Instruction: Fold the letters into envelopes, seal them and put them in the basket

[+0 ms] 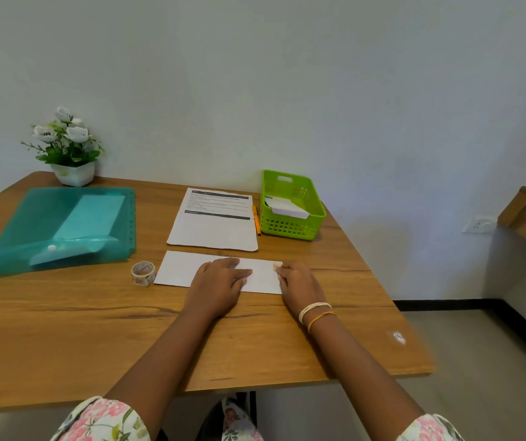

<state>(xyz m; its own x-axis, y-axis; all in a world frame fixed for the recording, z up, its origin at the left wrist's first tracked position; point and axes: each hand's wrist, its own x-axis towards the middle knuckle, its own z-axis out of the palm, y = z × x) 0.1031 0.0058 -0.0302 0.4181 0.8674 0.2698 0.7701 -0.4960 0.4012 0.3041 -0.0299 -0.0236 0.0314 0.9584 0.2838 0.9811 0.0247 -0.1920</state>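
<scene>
A white envelope (178,268) lies flat on the wooden table (96,329) in front of me. My left hand (218,283) rests palm down on its middle, fingers spread. My right hand (298,283) presses a small patterned piece of tape (277,266) onto the envelope's right end with its fingertips. A printed letter (215,224) lies flat just behind the envelope. A green basket (290,226) stands to the letter's right, with a white envelope (288,208) inside it. A roll of patterned tape (143,273) stands left of the envelope.
An orange pen (256,219) lies between the letter and the basket. A teal plastic folder (61,229) with paper inside covers the table's left side. A potted white flower (67,148) stands at the back left corner. The table's right edge drops to the floor.
</scene>
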